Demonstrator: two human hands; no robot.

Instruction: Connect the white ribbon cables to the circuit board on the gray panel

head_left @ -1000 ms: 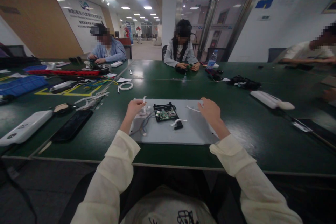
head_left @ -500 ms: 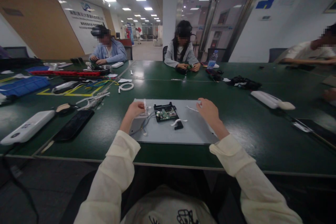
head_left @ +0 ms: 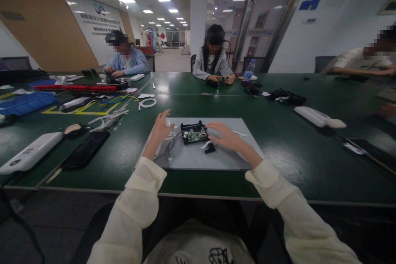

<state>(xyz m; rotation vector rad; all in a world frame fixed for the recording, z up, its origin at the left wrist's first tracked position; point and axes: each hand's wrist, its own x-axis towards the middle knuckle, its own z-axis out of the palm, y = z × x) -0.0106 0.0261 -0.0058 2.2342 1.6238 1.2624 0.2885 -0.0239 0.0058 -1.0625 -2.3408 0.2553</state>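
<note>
"Is the left hand [head_left: 161, 130] holding anything?"

"No, it's spreading its fingers; straying inward could be snagging the cable [head_left: 168, 147]."

"The right hand [head_left: 227, 135]?"

"Curving empty beside the board [head_left: 194, 135], which is lying on the panel [head_left: 185, 161] toward the table's [head_left: 198, 181] near edge; a brush could be shifting it."

On a grey panel [head_left: 182, 161], a circuit board [head_left: 194, 135] in a black frame [head_left: 191, 125] marks the clock's centre. The left hand [head_left: 161, 130], fingers parted, is at nine o'clock; the right hand [head_left: 227, 135] is at three, thumb and fingers spread by the frame, contact unclear. A black piece [head_left: 210, 149] lies between four and five, a white coil [head_left: 148, 106] at ten.
</note>
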